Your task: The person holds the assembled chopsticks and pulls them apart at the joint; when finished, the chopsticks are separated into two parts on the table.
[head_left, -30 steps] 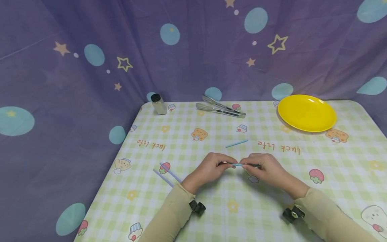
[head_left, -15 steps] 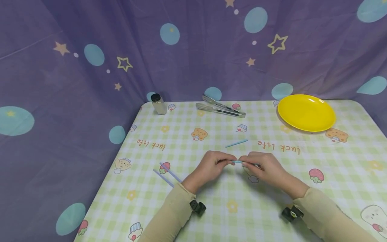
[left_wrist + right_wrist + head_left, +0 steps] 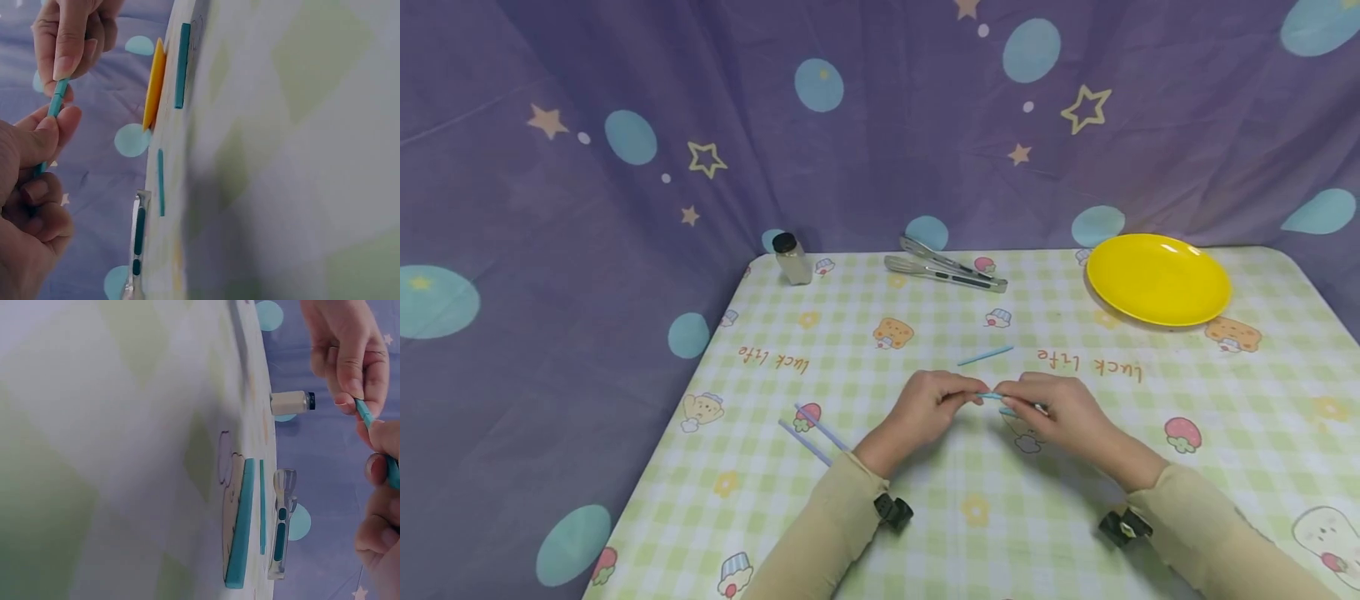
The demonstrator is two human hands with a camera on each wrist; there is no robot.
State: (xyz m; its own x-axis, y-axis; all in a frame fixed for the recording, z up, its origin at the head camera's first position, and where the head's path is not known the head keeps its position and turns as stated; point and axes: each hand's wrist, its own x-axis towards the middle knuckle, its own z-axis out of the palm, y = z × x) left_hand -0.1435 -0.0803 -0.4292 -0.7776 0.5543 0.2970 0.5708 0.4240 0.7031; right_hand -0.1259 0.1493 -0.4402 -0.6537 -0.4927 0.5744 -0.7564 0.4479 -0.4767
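Just above the tablecloth, both hands meet at a slim teal chopstick [image 3: 991,396]. My left hand [image 3: 925,407] pinches its left part between thumb and fingers. The right part is pinched by my right hand [image 3: 1051,408]. A thin seam crosses the chopstick [image 3: 59,94] between the fingertips in the left wrist view; much of its length is covered by fingers. Beneath the right hand lies a separate teal stick piece [image 3: 240,525], mostly hidden in the head view. Another teal stick [image 3: 986,356] rests on the cloth behind the hands.
Two lilac chopsticks [image 3: 822,427] lie left, partly behind the left forearm. Along the back stand a black-capped jar [image 3: 793,260], metal tongs [image 3: 947,271] and a yellow plate [image 3: 1157,279]. A purple curtain [image 3: 880,125] hangs behind the checked tablecloth [image 3: 917,542].
Both hands have shifted slightly away from the body with the chopstick still between them. The tip of the teal piece below the right hand now shows. Other objects stay put.
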